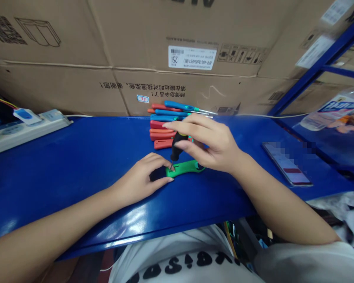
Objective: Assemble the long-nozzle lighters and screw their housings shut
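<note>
Green plastic handle (185,169) between both hands (140,177) (209,143)

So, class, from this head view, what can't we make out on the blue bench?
Head view:
Left end of the green plastic piece: hidden by the left hand.
Tip contact of the black-handled screwdriver: too small to read.
Red and blue tool handles: partly hidden by the right hand.
Screen of the flat phone: pixelated.

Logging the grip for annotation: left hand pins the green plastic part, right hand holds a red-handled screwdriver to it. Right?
Not red: the head view shows the right hand holding a black-handled screwdriver to the green plastic part. The left hand does pin that part.
</note>
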The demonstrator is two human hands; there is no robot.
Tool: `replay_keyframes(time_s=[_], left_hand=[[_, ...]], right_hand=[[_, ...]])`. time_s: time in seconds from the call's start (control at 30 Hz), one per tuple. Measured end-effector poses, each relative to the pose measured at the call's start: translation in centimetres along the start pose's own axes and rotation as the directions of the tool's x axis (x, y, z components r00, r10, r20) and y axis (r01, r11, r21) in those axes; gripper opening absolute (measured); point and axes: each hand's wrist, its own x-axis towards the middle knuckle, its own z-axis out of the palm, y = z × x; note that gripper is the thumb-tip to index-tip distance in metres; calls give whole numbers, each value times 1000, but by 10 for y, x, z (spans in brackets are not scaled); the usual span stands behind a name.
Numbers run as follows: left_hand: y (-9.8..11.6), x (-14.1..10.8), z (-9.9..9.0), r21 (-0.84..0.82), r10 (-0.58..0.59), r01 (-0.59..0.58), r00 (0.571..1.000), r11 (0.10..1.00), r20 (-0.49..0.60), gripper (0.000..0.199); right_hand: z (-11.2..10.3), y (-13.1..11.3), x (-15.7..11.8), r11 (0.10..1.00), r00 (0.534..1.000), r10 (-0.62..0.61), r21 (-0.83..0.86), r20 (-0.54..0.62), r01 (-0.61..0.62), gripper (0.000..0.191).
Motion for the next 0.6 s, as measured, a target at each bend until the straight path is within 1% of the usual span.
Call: replay_keyframes(time_s=[0.07,0.13,0.2,0.27,0.33,0.43,0.5,0.6], left_hand=[[0,0,0,4,-7,7,1000,1000,0,17],[0,0,0,8,-9,9,1000,1000,1,17],[-1,0,0,4,-6,6,1000,1000,-2,17],[-1,0,0,-4,-3,3,1000,1000,-1,16],[-1,0,0,-11,-5,5,1000,1000,2,16],[-1,1,0,-7,-12,12,1000,1000,4,17],[-2,0,0,6,-11,11,1000,1000,-1,17],[-3,0,1,10,1,-1,1000,1000,-13,16]], right_hand=[[0,-1,1,997,998,30,63,46,-33,33],[1,-2,1,990,997,70,117,44,-74,31],[2,-4,2,991,995,98,93,-3,-97,22],[3,-6,3,993,993,117,37,-35,-116,22],[3,-7,3,986,987,162,49,1,-162,26],[0,-9,3,963,976,202,164,88,-214,32],[0,-10,4,963,978,182,185,100,-198,29],[1,-14,4,982,986,149,107,76,-157,23]])
